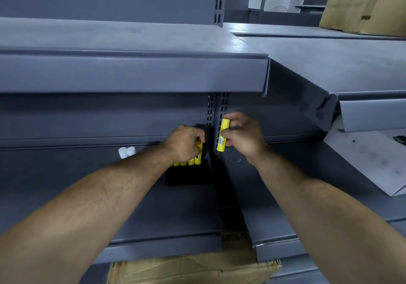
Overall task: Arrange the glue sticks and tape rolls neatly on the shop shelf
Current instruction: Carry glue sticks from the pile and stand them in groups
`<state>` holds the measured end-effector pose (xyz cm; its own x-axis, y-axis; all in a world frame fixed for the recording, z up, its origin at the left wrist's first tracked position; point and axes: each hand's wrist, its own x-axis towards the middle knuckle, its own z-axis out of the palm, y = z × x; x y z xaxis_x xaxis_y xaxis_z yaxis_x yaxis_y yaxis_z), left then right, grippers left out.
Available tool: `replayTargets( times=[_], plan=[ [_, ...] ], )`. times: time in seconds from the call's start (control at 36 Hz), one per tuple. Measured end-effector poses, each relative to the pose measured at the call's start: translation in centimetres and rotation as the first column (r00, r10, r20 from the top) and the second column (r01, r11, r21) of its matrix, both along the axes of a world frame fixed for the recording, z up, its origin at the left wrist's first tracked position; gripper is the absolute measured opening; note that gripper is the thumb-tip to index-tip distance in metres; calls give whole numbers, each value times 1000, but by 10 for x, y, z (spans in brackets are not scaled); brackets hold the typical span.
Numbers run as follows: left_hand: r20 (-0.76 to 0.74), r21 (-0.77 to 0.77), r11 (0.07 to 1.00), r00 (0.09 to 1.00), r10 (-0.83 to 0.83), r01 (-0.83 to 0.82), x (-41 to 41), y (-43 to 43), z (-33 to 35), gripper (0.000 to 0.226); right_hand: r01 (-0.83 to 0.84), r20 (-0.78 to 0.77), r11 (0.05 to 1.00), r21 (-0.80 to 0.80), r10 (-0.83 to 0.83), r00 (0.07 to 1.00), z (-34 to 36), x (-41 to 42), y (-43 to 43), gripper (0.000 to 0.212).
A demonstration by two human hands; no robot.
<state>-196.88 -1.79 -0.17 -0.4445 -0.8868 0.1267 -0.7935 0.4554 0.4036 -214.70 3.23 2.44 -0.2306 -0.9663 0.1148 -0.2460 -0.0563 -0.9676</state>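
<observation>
1. Right hand (pixel 243 136): I grip one yellow glue stick (pixel 223 135) between thumb and curled fingers. The stick is upright, its barcode label facing me, and it is held in the air in front of the slotted upright (pixel 219 112), clear of the shelf surface.

2. Left hand (pixel 184 143): my fingers are curled down over the tops of a row of glue sticks (pixel 186 163) and grip them. Four yellow lower ends show beneath the hand. I cannot tell which fingers bear on which stick.

3. Position of the row: it stands on the grey shelf (pixel 87 184) near the back panel, at 9 o'clock of the held stick and just beside it, not touching. A black tray (pixel 189 175) lies at 6 o'clock of the row, directly against its base.

4. Two white cylinders (pixel 127 151) stand side by side at 9 o'clock of my left hand, near the back panel and apart from the yellow row.

5. Surroundings: an upper shelf (pixel 131 72) overhangs at 12 o'clock; a white carton (pixel 373 158) lies at 3 o'clock on the neighbouring bay; a cardboard box (pixel 186 268) sits at 6 o'clock below the shelf edge.
</observation>
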Motion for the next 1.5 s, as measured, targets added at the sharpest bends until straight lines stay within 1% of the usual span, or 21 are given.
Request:
replayTargets(
  times=[0.25, 0.47, 0.64, 0.75, 0.89, 0.97, 1.08, 1.22, 1.39, 1.44, 1.5],
  plan=[
    [-53, 12, 999, 998, -30, 31, 4, -4, -1, 20, -6, 3, 1000, 16, 6, 1000, -9, 6, -1, 41],
    [-38, -7, 999, 998, -49, 49, 14, -4, -1, 17, -30, -24, 999, 15, 30, 999, -12, 15, -10, 41],
    [25, -32, 998, 999, -44, 45, 11, 0, -6, 22, -16, -63, 1000, 19, 18, 998, -19, 23, -16, 41],
    [61, -30, 999, 997, -42, 44, 11, -1, -6, 22, 4, -122, 1000, 10, -3, 993, -25, 26, -18, 43],
    [104, -44, 999, 995, 0, 4, 10, 0, -5, 22, 16, -156, 1000, -11, -18, 988, -29, 25, -15, 35],
    [86, -56, 998, 996, 19, -14, 12, -1, -5, 21, 16, -133, 1000, -8, -17, 991, -30, 25, -12, 27],
    [67, -45, 999, 998, 8, -5, 12, -1, -4, 21, -4, -162, 1000, -11, 2, 987, -33, 30, -14, 19],
    [22, 33, 999, 999, -35, 34, 17, -1, 1, 23, -39, -190, 999, 25, 43, 981, -38, 35, -23, 23],
    [-6, 63, 997, 999, -47, 47, 21, -1, 3, 27, -39, -244, 999, 36, 47, 969, -45, 36, -29, 37],
    [-14, 62, 997, 999, -46, 47, 21, -1, 2, 27, -45, -254, 998, 45, 55, 966, -46, 36, -28, 36],
    [-17, 57, 997, 999, -44, 45, 21, -1, 2, 26, -54, -267, 997, 55, 66, 962, -48, 36, -28, 30]
  ],
)
